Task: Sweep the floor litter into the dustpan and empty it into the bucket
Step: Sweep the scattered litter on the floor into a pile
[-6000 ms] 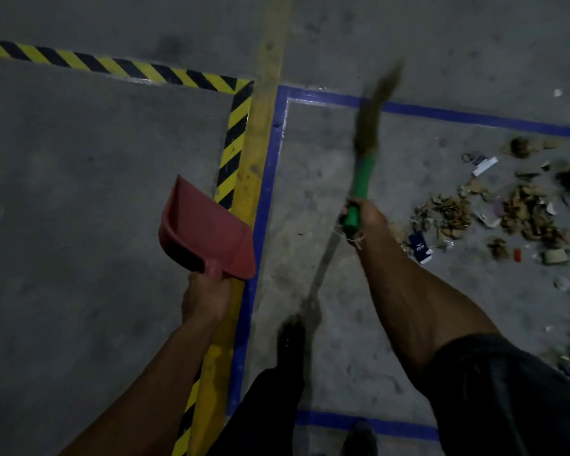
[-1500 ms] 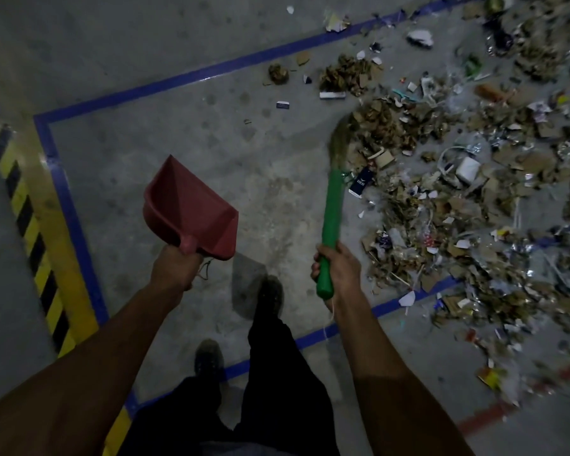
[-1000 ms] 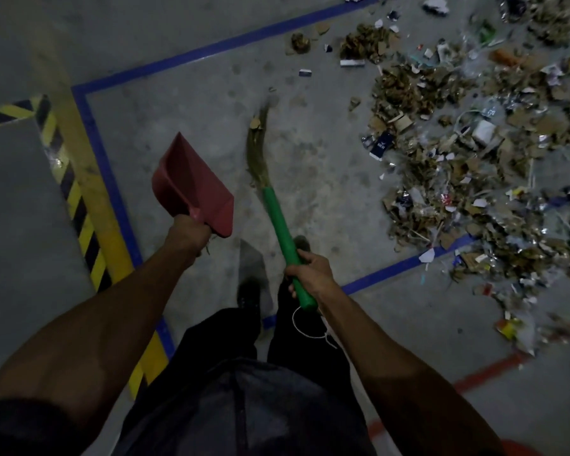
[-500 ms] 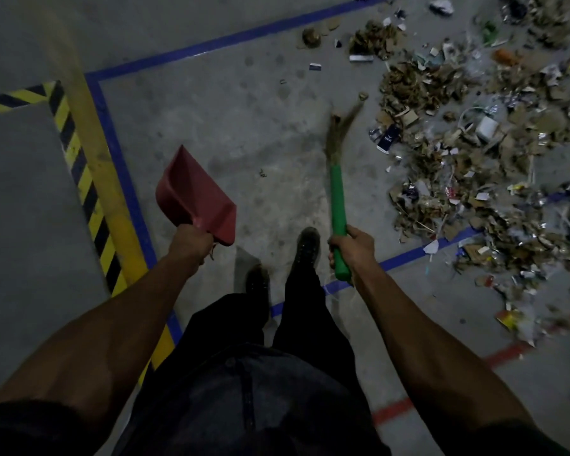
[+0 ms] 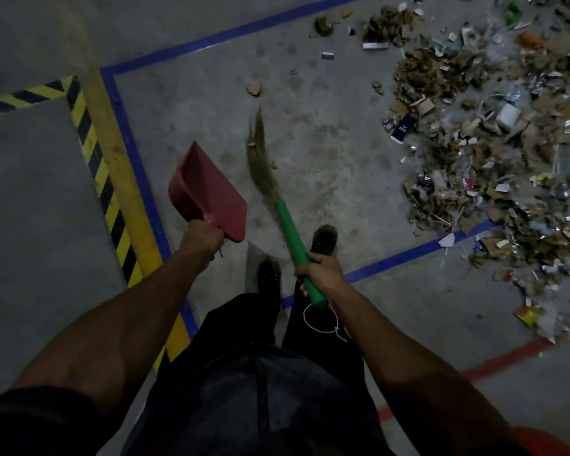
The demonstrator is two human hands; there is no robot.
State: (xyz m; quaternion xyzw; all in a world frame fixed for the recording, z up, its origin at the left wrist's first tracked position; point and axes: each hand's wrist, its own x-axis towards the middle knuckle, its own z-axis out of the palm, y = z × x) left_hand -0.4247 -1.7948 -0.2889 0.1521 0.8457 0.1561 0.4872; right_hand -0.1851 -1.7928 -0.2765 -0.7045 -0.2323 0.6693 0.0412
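The left hand is gripping the dustpan aloft; the right hand is clutching the broom, mid-frame. Hard strokes (bristles blurred) risk flinging litter beyond the pan.

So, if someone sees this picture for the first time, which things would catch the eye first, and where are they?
Most likely the big spread of litter covering the floor at the right, mostly cardboard scraps and paper. Next, the red dustpan held up in the left hand near the centre, beside the green-handled broom gripped by the right hand. At the left, the yellow-and-black hazard stripe runs beside a blue floor line.
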